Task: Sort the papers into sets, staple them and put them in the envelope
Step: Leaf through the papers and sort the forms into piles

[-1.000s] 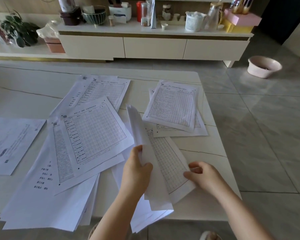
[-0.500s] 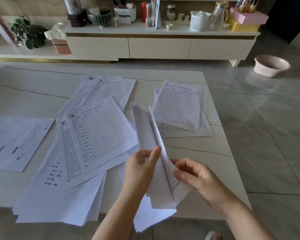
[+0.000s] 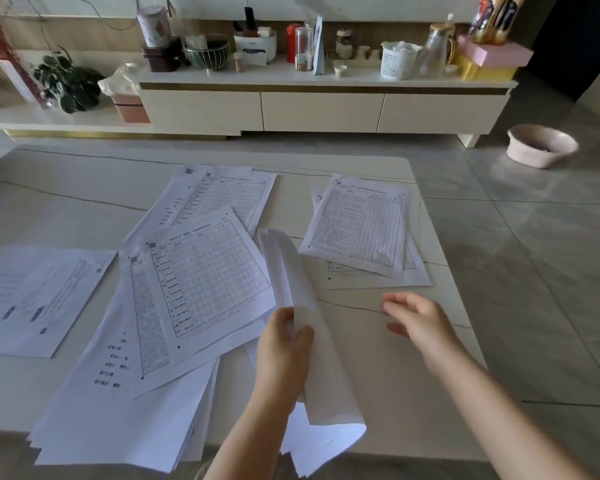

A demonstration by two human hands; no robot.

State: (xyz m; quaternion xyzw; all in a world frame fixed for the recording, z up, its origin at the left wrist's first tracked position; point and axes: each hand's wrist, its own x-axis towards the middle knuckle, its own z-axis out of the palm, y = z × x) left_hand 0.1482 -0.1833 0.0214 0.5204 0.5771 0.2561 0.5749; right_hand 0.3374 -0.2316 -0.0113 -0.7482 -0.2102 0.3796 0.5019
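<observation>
My left hand (image 3: 284,344) pinches a curled sheaf (image 3: 312,358) at the near edge of the table (image 3: 378,393), just right of the big pile (image 3: 125,393); my right hand (image 3: 420,320) hovers loose-fingered, holding nothing. With only one hand gripping, I judge the sheets could fan apart and slide to the floor. They are thin white pages, bowed, blank side showing.

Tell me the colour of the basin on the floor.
Pale pink basin, empty-looking, clearest in the head view at right.

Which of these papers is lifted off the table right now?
The curled sheets gripped in the left hand; every other paper lies flat on the table.
</observation>
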